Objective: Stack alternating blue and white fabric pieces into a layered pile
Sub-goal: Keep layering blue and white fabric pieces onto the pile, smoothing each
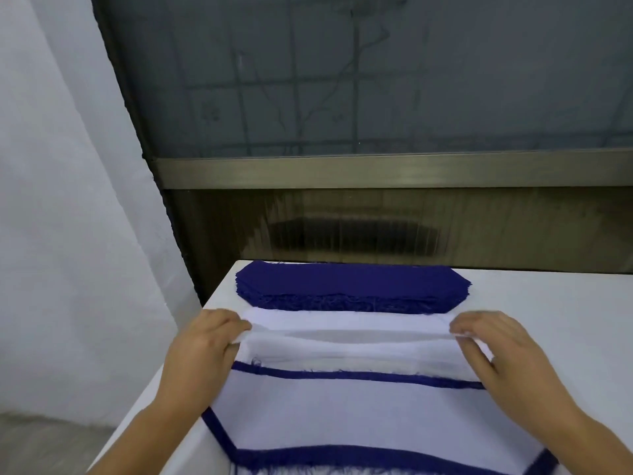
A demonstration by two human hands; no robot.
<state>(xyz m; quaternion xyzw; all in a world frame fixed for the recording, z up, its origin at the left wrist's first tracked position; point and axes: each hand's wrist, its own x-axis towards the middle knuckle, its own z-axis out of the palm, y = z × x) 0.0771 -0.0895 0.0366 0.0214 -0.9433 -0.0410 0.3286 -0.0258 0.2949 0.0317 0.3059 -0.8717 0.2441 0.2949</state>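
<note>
Nearest the camera: layered pile w/ a white piece on top and blue edges showing round it, near edge of the white table. Just beyond it, a stack of white pieces, its near edge meeting the blue strip at the far side of the pile.

Left hand at the stack's left end, fingers curled, pinching the top white piece by its corner. Right hand does the same at the right end: fingers bent, thumb side nipping the edge. The piece is lifted slightly, sagging btwn the hands, not yet clear of the stack below.

Farther back: stack of blue pieces, untouched, near the table's far edge, frayed edges facing the camera.

Step in hand, prob: peeling one white sheet off its stack. But pile top already looks white, so order is unclear; can't tell if blue should go next. Next move calls for lifting both ends evenly, making sure only one layer comes, then squaring it on the pile w/o dragging lower layers.
</note>
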